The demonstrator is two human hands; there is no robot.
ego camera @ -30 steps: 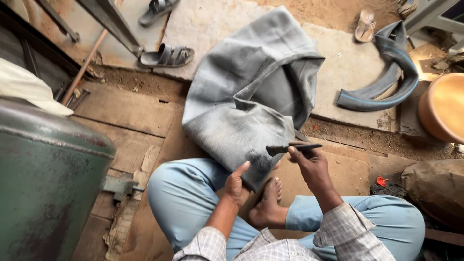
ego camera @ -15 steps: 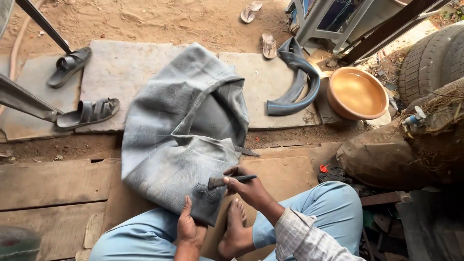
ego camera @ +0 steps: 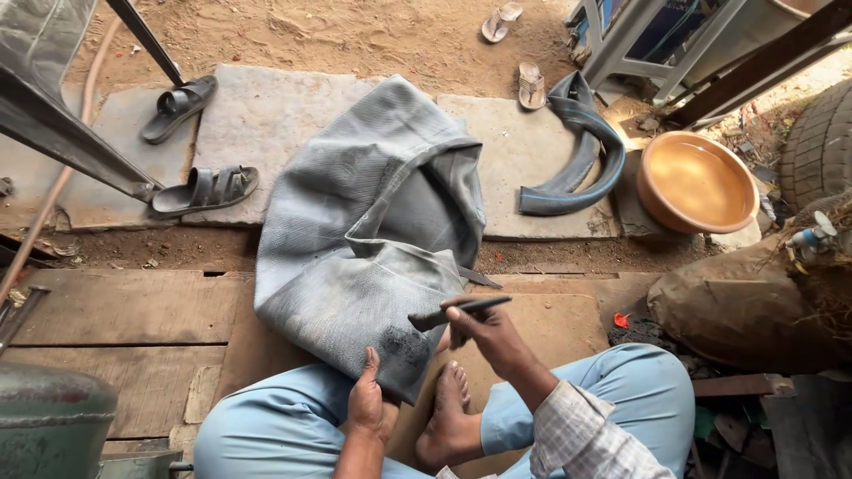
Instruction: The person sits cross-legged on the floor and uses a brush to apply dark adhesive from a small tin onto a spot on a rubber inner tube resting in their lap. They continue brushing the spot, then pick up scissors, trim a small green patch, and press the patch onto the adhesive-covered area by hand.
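A large grey, deflated rubber inner tube (ego camera: 373, 239) lies folded over wooden planks and a stone slab in front of me. My left hand (ego camera: 371, 406) presses the near corner of the tube against my knee, beside a dark roughened patch (ego camera: 404, 346). My right hand (ego camera: 486, 333) holds a slim dark tool (ego camera: 457, 310) level just above that patch, its tip pointing left. I sit cross-legged in light blue trousers, one bare foot (ego camera: 453, 412) showing between my knees.
An orange basin (ego camera: 697, 182) of water and a curved cut piece of tyre (ego camera: 581, 151) lie to the right. Sandals (ego camera: 204, 189) rest on the slab at left, more on the sand beyond. A green metal tank (ego camera: 49, 421) stands at lower left, tyres at right.
The view has swung up and leftward. The right hand with the tool stays over the tube's near corner; the left hand keeps pressing it down.
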